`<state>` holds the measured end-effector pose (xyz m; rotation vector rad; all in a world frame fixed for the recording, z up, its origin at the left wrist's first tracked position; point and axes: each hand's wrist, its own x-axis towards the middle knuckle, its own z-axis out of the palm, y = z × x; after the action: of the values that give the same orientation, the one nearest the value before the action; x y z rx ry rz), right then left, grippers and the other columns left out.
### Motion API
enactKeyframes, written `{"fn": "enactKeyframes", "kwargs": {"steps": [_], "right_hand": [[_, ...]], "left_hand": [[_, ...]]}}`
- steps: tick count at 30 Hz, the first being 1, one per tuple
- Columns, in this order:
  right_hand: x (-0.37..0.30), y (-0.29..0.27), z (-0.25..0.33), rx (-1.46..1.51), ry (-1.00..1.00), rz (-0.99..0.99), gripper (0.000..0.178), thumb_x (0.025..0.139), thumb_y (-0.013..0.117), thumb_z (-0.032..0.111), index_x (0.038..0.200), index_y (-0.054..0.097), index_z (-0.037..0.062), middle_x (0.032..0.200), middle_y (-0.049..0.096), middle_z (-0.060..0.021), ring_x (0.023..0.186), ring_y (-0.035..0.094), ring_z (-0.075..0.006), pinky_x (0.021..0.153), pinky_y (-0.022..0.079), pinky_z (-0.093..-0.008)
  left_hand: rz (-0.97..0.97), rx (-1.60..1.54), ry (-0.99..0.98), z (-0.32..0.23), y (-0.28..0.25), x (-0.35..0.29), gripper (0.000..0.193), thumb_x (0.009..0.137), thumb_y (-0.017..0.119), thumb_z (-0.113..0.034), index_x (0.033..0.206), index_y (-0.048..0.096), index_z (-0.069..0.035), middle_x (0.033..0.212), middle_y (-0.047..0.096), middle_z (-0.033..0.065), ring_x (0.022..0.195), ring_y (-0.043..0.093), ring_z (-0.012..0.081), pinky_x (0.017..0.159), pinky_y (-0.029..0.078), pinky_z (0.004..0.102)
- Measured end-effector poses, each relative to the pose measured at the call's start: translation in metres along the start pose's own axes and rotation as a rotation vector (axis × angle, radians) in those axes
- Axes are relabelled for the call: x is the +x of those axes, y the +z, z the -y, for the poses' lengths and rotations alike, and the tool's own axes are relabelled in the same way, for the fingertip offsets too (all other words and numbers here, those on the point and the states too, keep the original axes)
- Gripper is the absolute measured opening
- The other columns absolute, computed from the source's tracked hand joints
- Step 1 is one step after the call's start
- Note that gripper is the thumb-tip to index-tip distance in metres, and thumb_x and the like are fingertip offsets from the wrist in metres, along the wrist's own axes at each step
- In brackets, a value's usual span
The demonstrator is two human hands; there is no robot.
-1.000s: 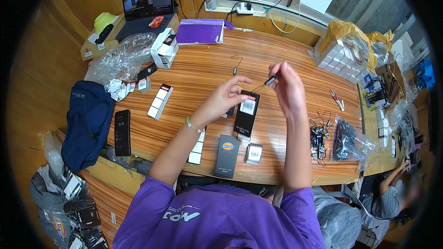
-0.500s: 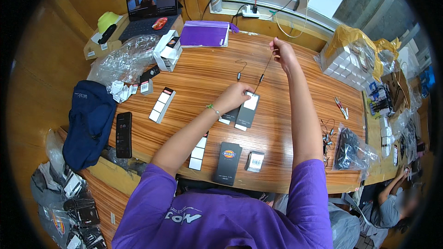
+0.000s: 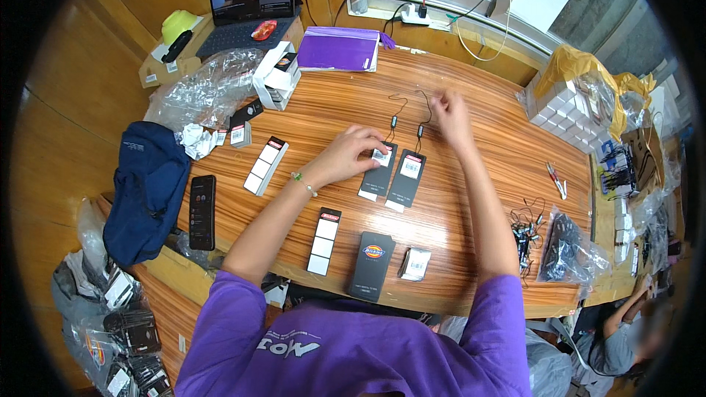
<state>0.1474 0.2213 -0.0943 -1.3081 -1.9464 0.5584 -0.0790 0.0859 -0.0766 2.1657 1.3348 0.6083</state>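
Two black hang tags with white barcode stickers lie side by side on the striped wooden table: a left tag (image 3: 377,176) and a right tag (image 3: 407,180). Each has a thin dark looped cord running away from me, with a small black toggle (image 3: 420,131) on the right tag's cord. My left hand (image 3: 344,156) rests at the left tag's upper part, thumb and fingers apart and touching it. Beside the far end of the right cord is my right hand (image 3: 452,119), its fingers curled and smeared by motion; whether they touch the cord is unclear.
Nearer me lie a sticker strip (image 3: 323,241), a black tag stack (image 3: 371,266) and a small label stack (image 3: 415,264). Rightward are tangled cords (image 3: 525,239), snips (image 3: 557,180) and a plastic bag (image 3: 570,254). A phone (image 3: 202,212) and blue pouch (image 3: 147,190) sit left.
My left hand has shifted from the right tag to the left one. My right hand has come down and nearer; the right tag's cord, stretched taut before, now lies slack and curved.
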Motion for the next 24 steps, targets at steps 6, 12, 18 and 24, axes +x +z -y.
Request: {"fn": "enactKeyframes", "kwargs": {"steps": [6,12,18,24], "right_hand": [[-0.122,-0.017,0.051,-0.303,-0.146,0.222,0.039,0.075,0.065,0.028,0.11,0.059,0.0097,0.109,0.052,-0.0134,0.104,0.046,-0.0292,0.086,0.036,-0.0423],[-0.135,-0.019,0.045,-0.369,-0.243,0.206,0.043,0.075,0.065,0.026,0.115,0.057,0.0142,0.118,0.05,-0.0087,0.111,0.043,-0.026,0.088,0.032,-0.0436],[-0.135,-0.018,0.048,-0.341,-0.234,0.223,0.043,0.076,0.064,0.027,0.116,0.055,0.0139,0.121,0.048,-0.0107,0.112,0.042,-0.0276,0.09,0.032,-0.0436],[-0.157,-0.046,0.056,-0.148,-0.098,0.068,0.042,0.079,0.062,0.024,0.118,0.053,0.009,0.121,0.047,-0.0146,0.112,0.043,-0.031,0.094,0.032,-0.0419]], "left_hand": [[0.172,-0.034,0.023,0.001,0.012,-0.015,0.051,0.068,0.073,-0.016,0.115,0.056,-0.011,0.139,0.032,0.0106,0.13,0.027,0.0285,0.106,0.026,0.0384],[0.143,-0.072,0.054,-0.008,0.024,-0.02,0.052,0.068,0.073,-0.016,0.116,0.055,-0.009,0.139,0.03,0.0113,0.13,0.025,0.0295,0.107,0.026,0.0379],[0.127,-0.102,0.056,-0.001,0.024,-0.024,0.051,0.068,0.073,-0.017,0.116,0.055,-0.009,0.14,0.03,0.0111,0.13,0.025,0.0295,0.107,0.025,0.0385],[0.007,-0.144,0.105,-0.035,0.003,-0.035,0.045,0.073,0.07,-0.019,0.115,0.056,-0.009,0.133,0.039,0.0105,0.126,0.033,0.0285,0.105,0.027,0.0382]]}}
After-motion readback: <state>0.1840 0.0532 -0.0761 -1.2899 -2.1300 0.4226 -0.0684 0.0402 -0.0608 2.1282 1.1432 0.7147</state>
